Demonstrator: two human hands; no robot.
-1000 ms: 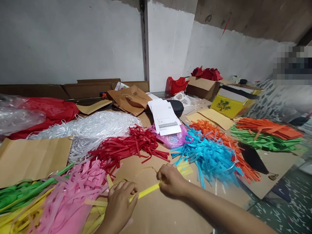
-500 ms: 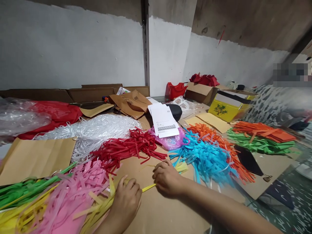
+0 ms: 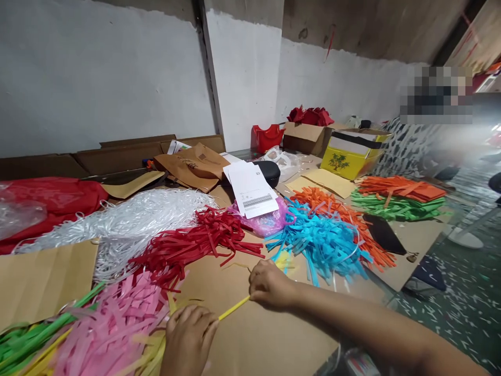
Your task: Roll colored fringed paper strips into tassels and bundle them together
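A narrow yellow strip (image 3: 234, 308) runs taut between my two hands over the brown cardboard (image 3: 250, 339). My left hand (image 3: 190, 334) is closed on its lower end, fingers curled down. At the upper end, my right hand (image 3: 270, 284) grips the strip in a fist. More yellow strip shows just behind the right fist, beside blue strips (image 3: 321, 240). Pale yellow strips (image 3: 151, 355) lie under and left of my left hand, next to a pile of pink strips (image 3: 113, 318). Red strips (image 3: 199, 235) are heaped beyond both hands.
White cord (image 3: 148, 209), orange strips (image 3: 399, 188) and green strips (image 3: 395, 204) lie around the cardboard. White papers (image 3: 252, 190) rest on a pink plastic bag (image 3: 270, 222). Farther back are a yellow box (image 3: 344, 156) and a red container (image 3: 266, 138). A person in a patterned garment is at right.
The view has turned a little to the right. My left hand has drawn away from my right, toward me and leftward, so more of the yellow strip shows between them.
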